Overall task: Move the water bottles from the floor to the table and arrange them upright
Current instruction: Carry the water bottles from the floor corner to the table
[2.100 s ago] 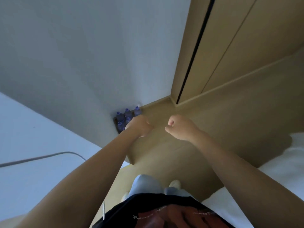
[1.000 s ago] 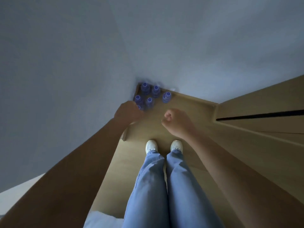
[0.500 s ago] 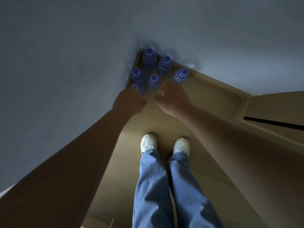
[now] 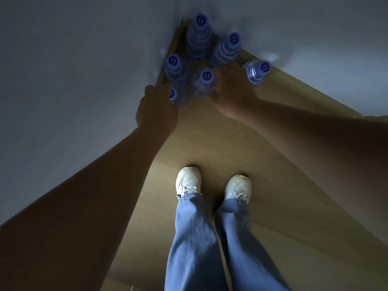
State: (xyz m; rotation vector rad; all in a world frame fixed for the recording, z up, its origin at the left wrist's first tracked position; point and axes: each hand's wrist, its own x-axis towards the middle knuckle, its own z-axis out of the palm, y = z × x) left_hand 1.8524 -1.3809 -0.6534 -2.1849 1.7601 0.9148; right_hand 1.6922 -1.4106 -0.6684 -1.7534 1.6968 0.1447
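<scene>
Six water bottles (image 4: 199,38) standing upright in floor corner, clustered against wall (image 4: 84,59) and skirting; none lifted, none on table; table not in view.

Compared with half a second ago: both arms extended further down, bottles larger in view, hands now at the cluster rather than short of it. A second ago: both hands clenched and well above the caps.

Left hand (image 4: 156,109) at nearest bottle (image 4: 175,95), knuckles covering part of its cap; fingers hidden behind hand, so grasp cannot be confirmed. Right hand (image 4: 233,91) reaching between centre bottle (image 4: 204,82) and outlying bottle (image 4: 257,71), fingers extended and spread, closed on nothing; thumb just beside centre bottle.

White shoes (image 4: 189,181) planted on wooden floor (image 4: 210,143), well apart from bottles.

Assessment: approach phase finished, grasp phase beginning; transfer not started. Judged risk: bottles tightly packed, so neighbours liable to topple when the first is pulled clear. Dim lighting limits detail.
</scene>
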